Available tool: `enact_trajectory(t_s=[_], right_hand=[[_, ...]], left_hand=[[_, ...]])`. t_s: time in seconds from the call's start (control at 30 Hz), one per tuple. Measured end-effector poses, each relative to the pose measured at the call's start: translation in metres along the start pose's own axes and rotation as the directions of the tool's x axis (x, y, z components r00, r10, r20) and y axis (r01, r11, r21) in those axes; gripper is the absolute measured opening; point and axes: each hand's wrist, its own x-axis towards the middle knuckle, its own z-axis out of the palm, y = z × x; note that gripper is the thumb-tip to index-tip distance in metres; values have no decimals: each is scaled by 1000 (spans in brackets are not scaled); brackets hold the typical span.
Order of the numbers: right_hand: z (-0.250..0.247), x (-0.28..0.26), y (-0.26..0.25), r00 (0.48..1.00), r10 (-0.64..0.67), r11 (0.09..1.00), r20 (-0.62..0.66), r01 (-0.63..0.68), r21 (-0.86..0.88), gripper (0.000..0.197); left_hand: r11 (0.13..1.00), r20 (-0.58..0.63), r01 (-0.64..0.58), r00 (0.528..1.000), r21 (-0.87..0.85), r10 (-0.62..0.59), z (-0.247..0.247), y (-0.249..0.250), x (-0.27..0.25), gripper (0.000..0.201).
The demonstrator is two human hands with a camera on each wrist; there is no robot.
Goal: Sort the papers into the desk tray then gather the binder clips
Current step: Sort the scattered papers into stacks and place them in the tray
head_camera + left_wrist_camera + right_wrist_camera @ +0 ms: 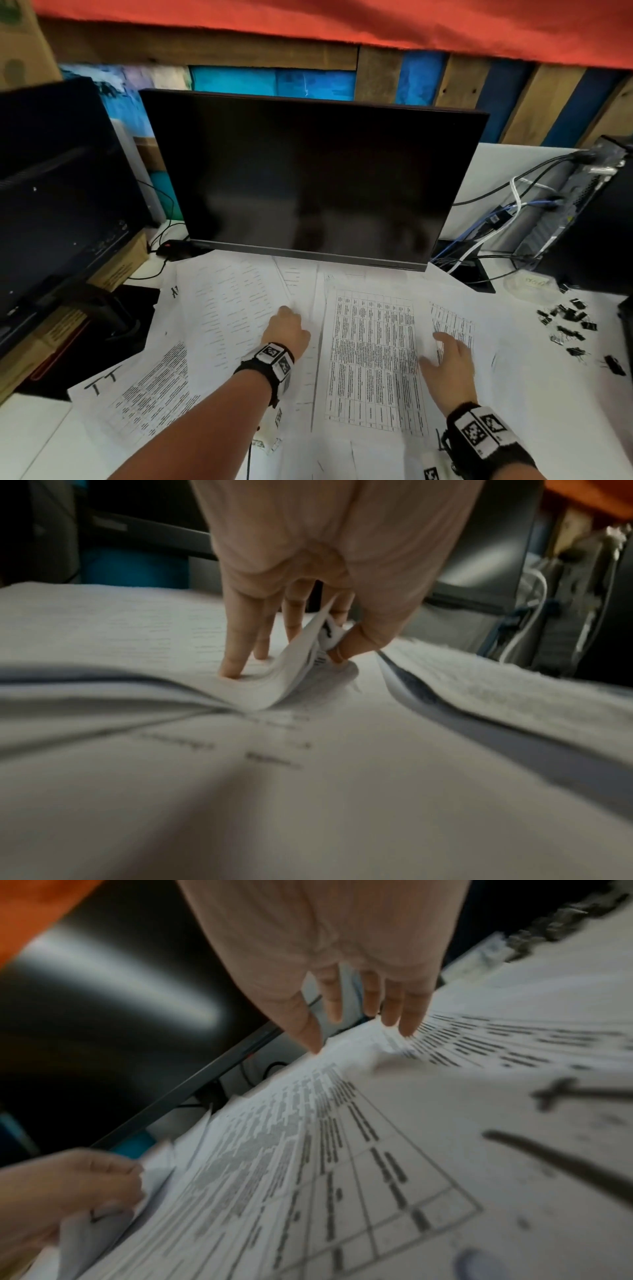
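Many papers [370, 356] lie loose across the counter [513, 164], no desk tray in view, and the binder clips [568, 325] lie scattered at right, so sorting looks barely begun: the left hand [286, 330] pinches a sheet's edge, the right hand [448, 366] rests spread.

Ahead of you the wide black monitor [308, 178] walls off the back of the white desk [507, 164]. Loose printed white paper sheets [373, 359] cover the middle. Small black binder clips [568, 322] litter the right; tangled cables [496, 222] crowd behind them.
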Motion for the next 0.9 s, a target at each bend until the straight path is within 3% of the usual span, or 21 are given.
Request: enact_trajectory(t_s=[0.07, 0.13, 0.23, 0.33, 0.43, 0.5, 0.57, 0.63, 0.73, 0.8, 0.9], right_hand=[[6, -1, -13, 997, -73, 997, -3, 73, 30, 41], [14, -4, -29, 984, -68, 986, 166, 40, 164, 31], [32, -6, -50, 889, -33, 923, 457, -148, 354, 25], [53, -10, -64, 789, 13, 884, 615, -296, 361, 31], [73, -15, -73, 730, 33, 820, 683, -411, 399, 40], [81, -20, -80, 705, 41, 770, 708, -474, 427, 38], [87, -22, -88, 683, 50, 734, 729, -520, 437, 32], [91, -25, -95, 669, 47, 706, 742, -548, 449, 24], [99, -25, -105, 664, 44, 701, 747, -553, 450, 23], [104, -26, -113, 668, 95, 737, 738, -546, 399, 16], [116, -23, -119, 663, 171, 750, 729, -568, 340, 36]], left_hand=[[995, -19, -37, 999, -89, 36, -3, -2, -10, 23], [986, -73, -75, 995, -150, 65, -3, -3, -22, 16], [941, -101, -123, 990, -314, 96, 1, -7, -38, 17], [868, -70, -102, 994, -485, 78, 0, -19, -48, 19], [843, -212, 22, 964, -538, -160, -7, -52, -46, 32], [853, -252, 280, 873, -440, -417, -15, -83, -41, 56], [731, -150, 513, 764, -450, -628, -23, -107, -38, 75], [634, -61, 583, 710, -508, -702, -27, -118, -36, 82], [571, -9, 554, 713, -605, -701, -25, -120, -31, 79], [559, 28, 518, 749, -647, -661, -23, -117, -28, 62], [590, 38, 474, 799, -654, -601, -23, -111, -29, 36]])
